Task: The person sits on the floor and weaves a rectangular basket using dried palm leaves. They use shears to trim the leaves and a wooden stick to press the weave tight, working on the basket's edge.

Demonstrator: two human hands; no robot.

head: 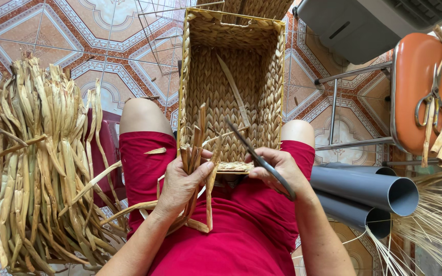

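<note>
A rectangular woven straw basket (216, 87) rests on my knees, its open mouth facing me, one loose strand lying inside. My left hand (180, 181) is closed around a bunch of dried reed strands (196, 148) at the basket's near left rim; their ends stick up and loop down over my lap. My right hand (277, 168) grips dark scissors (254, 153) whose blades point up and left toward the strands, over the near rim. I wear red shorts (231, 230).
A big bundle of dried reeds (42, 168) stands at the left. Two grey plastic pipes (369, 191) lie at my right thigh. An orange metal-framed chair (415, 97) at right holds another pair of scissors (432, 102) and strands. Thin straw (436, 225) lies at the lower right; the floor is patterned tile.
</note>
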